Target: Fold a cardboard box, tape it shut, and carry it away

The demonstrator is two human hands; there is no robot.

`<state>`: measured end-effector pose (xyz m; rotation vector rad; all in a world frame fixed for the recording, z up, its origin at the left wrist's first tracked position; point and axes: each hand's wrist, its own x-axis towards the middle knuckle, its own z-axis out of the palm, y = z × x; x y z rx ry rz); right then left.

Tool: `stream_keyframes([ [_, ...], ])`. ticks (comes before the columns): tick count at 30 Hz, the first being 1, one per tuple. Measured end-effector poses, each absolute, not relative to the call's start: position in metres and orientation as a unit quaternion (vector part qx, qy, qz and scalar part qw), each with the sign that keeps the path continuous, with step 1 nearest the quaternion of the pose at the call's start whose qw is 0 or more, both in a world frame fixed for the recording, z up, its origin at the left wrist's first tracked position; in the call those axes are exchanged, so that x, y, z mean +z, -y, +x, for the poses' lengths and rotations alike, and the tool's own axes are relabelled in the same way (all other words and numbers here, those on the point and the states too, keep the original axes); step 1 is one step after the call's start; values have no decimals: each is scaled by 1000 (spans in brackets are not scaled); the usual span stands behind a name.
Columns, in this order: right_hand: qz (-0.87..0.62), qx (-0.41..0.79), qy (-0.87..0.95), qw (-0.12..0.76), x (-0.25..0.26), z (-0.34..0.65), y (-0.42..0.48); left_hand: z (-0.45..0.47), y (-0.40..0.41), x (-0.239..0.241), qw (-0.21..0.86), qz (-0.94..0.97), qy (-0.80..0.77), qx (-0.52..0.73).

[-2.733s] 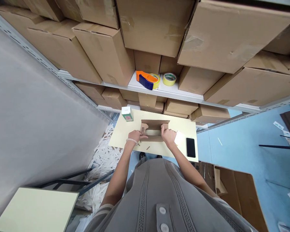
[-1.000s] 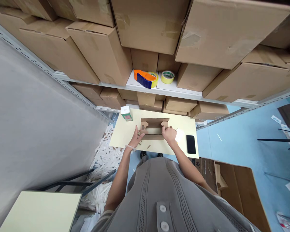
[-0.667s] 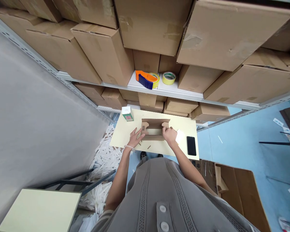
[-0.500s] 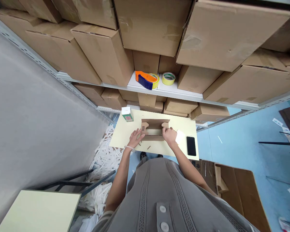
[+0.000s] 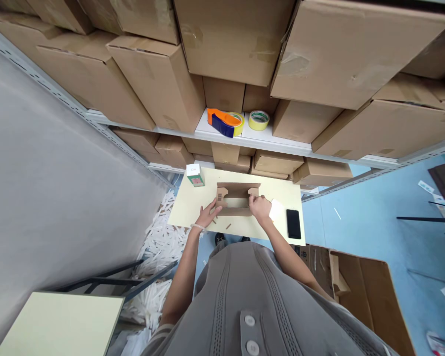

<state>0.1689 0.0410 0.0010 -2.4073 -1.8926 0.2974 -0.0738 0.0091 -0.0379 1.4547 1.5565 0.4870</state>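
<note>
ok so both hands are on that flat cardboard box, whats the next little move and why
Probably fold the left end flap up. The cardboard box lies only partly formed on the table, its back wall raised. The right hand already pinches the right flap, while the left hand lies open and flat beside the barcoded left flap.

1. The right hand (image 5: pixel 261 208) covers the right end of the cardboard piece (image 5: pixel 237 199), so its grip there cannot be made out
2. The print on the small white box (image 5: pixel 195 175) is too small to read
3. The person's torso hides the desk's (image 5: pixel 193 198) near edge in part
</note>
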Motion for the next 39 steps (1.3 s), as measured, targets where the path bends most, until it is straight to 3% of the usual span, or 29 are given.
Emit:
stream_keyframes([
  [11,-783,94,614,30,1,168,-41,-71,-9,-48,527,514,-597,319],
  [39,-780,96,618,22,9,168,-44,-68,-13,-34,513,496,-628,310],
])
